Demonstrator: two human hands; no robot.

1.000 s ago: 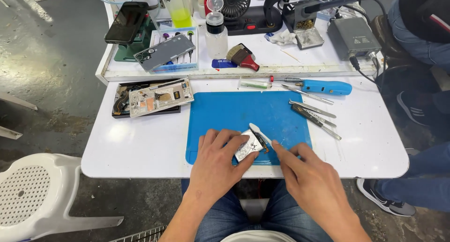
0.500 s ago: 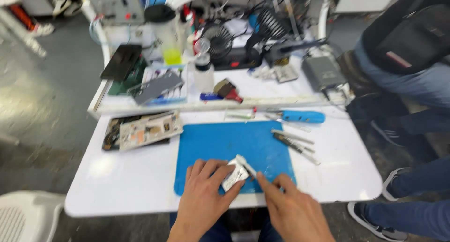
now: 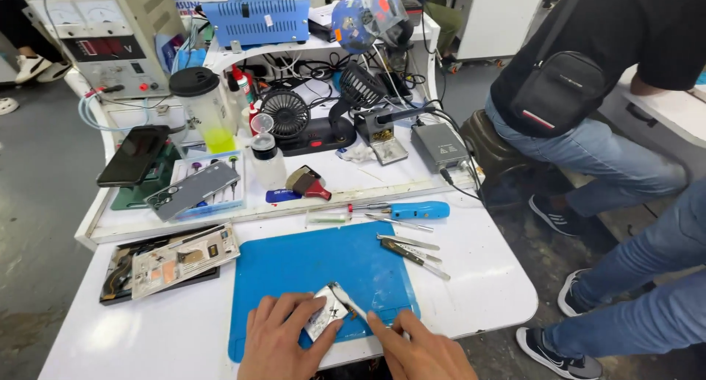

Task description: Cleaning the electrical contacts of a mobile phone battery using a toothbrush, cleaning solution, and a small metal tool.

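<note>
We're pinning the small metal part [image 3: 326, 312] on the blue mat [image 3: 309, 266] with our left hand [image 3: 276, 339], right hand [image 3: 419, 350] gripping tweezers [image 3: 346, 301] and probing it; next likely needs a steady, fine pick.

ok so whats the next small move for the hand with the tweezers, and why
Probably ease the tweezers' tip a little further onto the small silver part. The left hand pins that part flat on the blue mat, and the right hand holds the tweezers with the tip at the part's upper edge.

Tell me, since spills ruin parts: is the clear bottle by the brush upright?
Upright: the clear bottle stands on its base, cap on top.
</note>
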